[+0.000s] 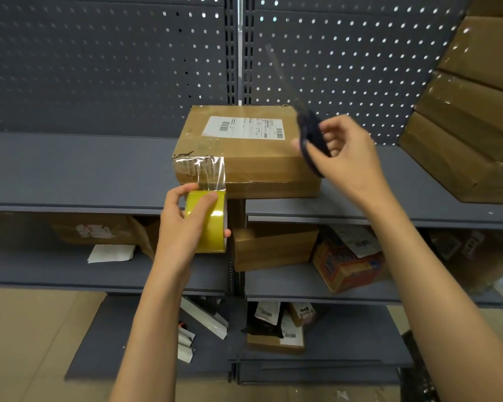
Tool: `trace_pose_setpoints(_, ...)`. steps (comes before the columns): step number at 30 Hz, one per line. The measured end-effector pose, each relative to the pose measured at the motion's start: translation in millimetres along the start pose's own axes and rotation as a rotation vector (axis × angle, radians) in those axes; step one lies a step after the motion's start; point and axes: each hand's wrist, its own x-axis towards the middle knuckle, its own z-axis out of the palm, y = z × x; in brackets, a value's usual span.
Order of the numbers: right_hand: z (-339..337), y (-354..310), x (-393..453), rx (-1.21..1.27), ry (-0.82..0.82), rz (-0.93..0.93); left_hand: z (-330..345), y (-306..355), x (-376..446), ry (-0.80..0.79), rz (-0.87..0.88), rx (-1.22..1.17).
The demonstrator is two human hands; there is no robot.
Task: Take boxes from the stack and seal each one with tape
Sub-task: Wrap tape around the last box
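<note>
A brown cardboard box (262,158) with a white shipping label lies on the grey shelf (79,172). A clear strip of tape (211,174) runs from the box's front left corner down to a yellow tape roll (211,224). My left hand (183,224) grips that roll just below the shelf edge. At the box's right end, my right hand (349,158) holds dark-handled scissors (311,137), blurred, with the blades pointing up and to the left. A stack of brown boxes (474,111) leans at the far right of the shelf.
A grey pegboard wall (105,62) backs the shelf. The lower shelves hold more cardboard boxes (273,245), an orange carton (346,265), loose paper labels and small parcels (276,326). Flat cardboard (32,329) covers the floor at the left.
</note>
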Motion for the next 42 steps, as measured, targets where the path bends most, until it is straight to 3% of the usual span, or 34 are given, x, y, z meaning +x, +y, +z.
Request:
trace_pose_setpoints(5, 17.1, -6.6, -14.9, -0.149, -0.397, 0.004, -1.5, 0.4, -1.1, -0.001, 0.004, -0.004)
trace_pose_setpoints(9, 12.2, 2.0, -18.3, -0.317, -0.562, 0.065, -1.5, 0.0, -0.7, 0.0, 0.011, -0.007)
trace_pose_setpoints(42, 29.4, 9.5, 13.6, -0.251, -0.819, 0.049, -5.4, -5.8, 12.4, 0.027, -0.027, -0.006)
